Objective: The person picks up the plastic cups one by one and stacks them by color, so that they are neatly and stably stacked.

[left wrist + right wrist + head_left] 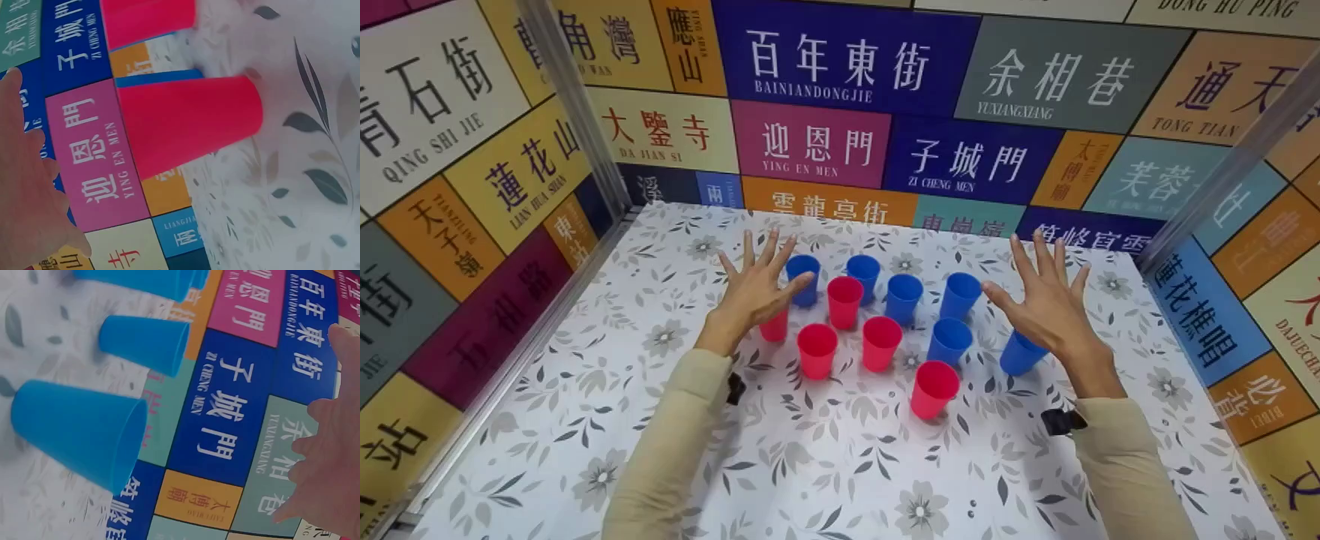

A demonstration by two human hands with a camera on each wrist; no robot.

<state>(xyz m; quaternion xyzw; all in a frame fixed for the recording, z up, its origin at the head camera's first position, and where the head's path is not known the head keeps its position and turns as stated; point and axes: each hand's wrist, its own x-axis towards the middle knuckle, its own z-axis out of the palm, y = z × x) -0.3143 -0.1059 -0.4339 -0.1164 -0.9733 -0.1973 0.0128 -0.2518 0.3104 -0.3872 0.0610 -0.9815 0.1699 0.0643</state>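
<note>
Several red and blue plastic cups stand mouth up on a white table with a grey leaf print (847, 472). Fingers spread, my left hand (755, 289) is raised over the left end of the group, empty. It partly covers a red cup (774, 327), and its thumb overlaps a blue cup (804, 289) in the head view. On the right, my empty right hand (1046, 311) is likewise spread, partly hiding a blue cup (1021, 355). Another blue cup (961, 297) stands left of its thumb. A red cup (934, 391) is nearest the front.
Between the hands are more red cups, one in the middle (881, 345), and more blue cups, one at the back (863, 277). Panels with coloured street-name signs (840, 64) enclose the table at the back and both sides. Metal posts (585, 112) stand at the corners.
</note>
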